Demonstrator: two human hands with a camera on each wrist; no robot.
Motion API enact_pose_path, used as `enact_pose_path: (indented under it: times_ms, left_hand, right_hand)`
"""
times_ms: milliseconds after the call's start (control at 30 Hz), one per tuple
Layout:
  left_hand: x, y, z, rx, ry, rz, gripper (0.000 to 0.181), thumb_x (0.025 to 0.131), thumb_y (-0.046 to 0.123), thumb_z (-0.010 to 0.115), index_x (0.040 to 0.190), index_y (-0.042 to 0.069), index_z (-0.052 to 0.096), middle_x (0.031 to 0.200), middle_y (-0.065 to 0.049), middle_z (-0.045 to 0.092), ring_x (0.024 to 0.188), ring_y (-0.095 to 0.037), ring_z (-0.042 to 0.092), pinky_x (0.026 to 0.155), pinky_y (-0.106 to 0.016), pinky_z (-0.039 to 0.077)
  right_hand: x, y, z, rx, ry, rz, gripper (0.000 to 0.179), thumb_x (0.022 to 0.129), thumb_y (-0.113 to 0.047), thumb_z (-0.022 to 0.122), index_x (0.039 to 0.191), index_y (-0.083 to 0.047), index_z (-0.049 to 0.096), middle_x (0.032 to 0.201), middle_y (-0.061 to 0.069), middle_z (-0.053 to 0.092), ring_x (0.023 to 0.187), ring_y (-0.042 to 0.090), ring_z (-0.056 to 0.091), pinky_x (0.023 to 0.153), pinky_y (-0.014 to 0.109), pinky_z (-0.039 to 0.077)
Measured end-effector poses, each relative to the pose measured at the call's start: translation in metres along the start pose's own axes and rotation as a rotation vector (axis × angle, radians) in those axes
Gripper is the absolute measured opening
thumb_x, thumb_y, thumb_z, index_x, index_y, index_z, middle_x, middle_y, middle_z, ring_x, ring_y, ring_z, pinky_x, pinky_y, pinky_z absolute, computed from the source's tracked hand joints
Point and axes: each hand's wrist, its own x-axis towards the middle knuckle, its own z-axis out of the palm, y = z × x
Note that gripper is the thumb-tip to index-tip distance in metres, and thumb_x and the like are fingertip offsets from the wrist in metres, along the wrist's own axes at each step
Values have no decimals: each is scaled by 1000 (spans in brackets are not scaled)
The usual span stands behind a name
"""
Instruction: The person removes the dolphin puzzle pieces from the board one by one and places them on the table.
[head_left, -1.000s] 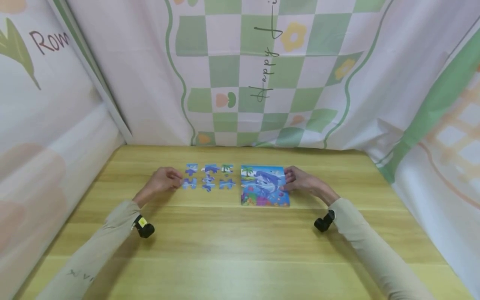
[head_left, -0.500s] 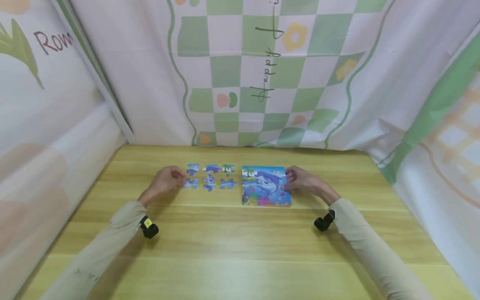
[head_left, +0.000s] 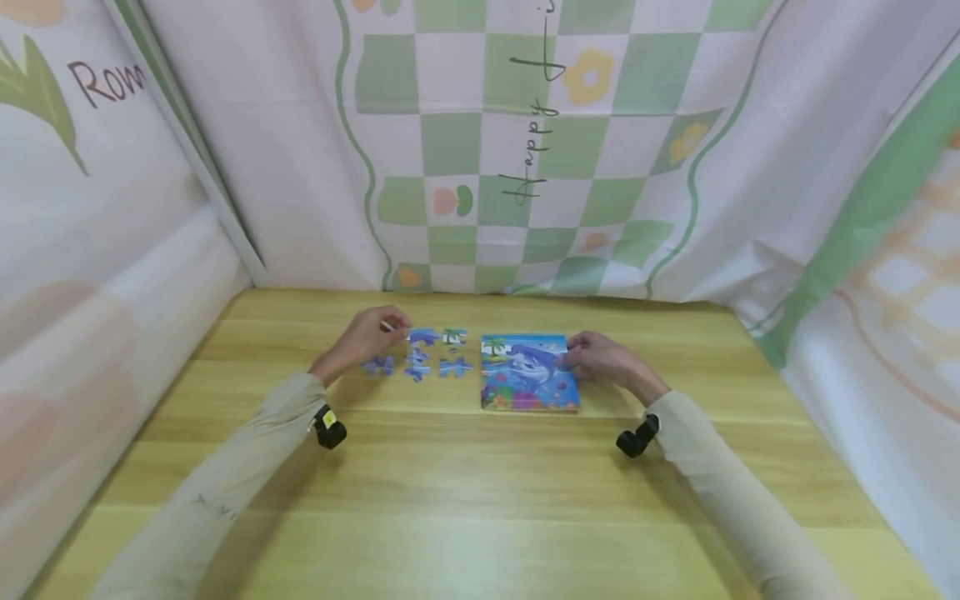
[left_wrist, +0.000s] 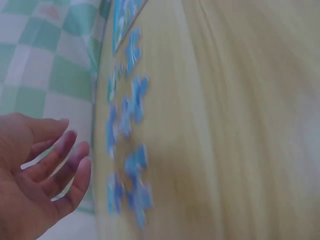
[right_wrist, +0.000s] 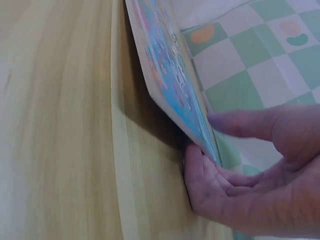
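Note:
A square dolphin picture puzzle board point(head_left: 525, 387) lies right of the table's centre, its right edge raised off the wood in the right wrist view. My right hand point(head_left: 603, 360) grips that edge, fingers tucked beneath and thumb point(right_wrist: 242, 122) over the top. Left of the board, several loose jigsaw pieces point(head_left: 453, 367) are laid in two rows. My left hand point(head_left: 367, 335) hovers above the leftmost ones and hides the upper-left piece from the head view. Its fingers point(left_wrist: 80, 182) are loosely bent and hold nothing in the left wrist view, where that piece point(left_wrist: 115, 192) lies on the table.
The wooden table point(head_left: 480, 500) ends at the back against a green-and-white checked curtain point(head_left: 502, 150). White printed cloth hangs on both sides. A small black camera point(head_left: 330, 429) is strapped to the left wrist and another camera point(head_left: 637, 436) to the right.
My left hand has moved right and away from me, from beside the pieces to over the upper-left one. My right hand still holds the board, whose right edge has tilted up slightly.

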Motion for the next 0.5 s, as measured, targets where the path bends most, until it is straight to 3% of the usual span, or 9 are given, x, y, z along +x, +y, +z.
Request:
enact_pose_path:
  times_ms: [100,233,367,500]
  left_hand:
    - [10,12,8,7,-39,47,20,103,8,64,120,-3,68,117,-19,71,109,-34,67,99,-47,57]
    - [22,29,22,-35,-113,67,23,104,9,64,123,-3,67,117,-18,70,108,-35,68,96,-46,59]
    - [28,42,35,-82,-180,87,25,102,8,66,124,-5,66,117,-19,70,107,-34,68,97,-45,59]
    - [28,53,51,-86,-255,116,26,100,4,68,124,-6,65,118,-20,70,109,-33,69,101,-42,58]
  right_hand:
    - [4,-3,2,22,35,22,67,104,-11,61,153,20,27,152,39,40,117,33,65,99,39,59]
    - [5,-2,1,37,65,35,68,102,-11,65,152,19,29,150,39,43,101,21,66,88,32,62]
    - [2,0,2,-1,59,31,77,100,-17,72,154,14,26,151,39,38,116,35,65,100,41,58]
    - [-1,1,6,-83,72,25,86,97,-24,77,156,10,25,153,39,37,135,48,50,113,53,47]
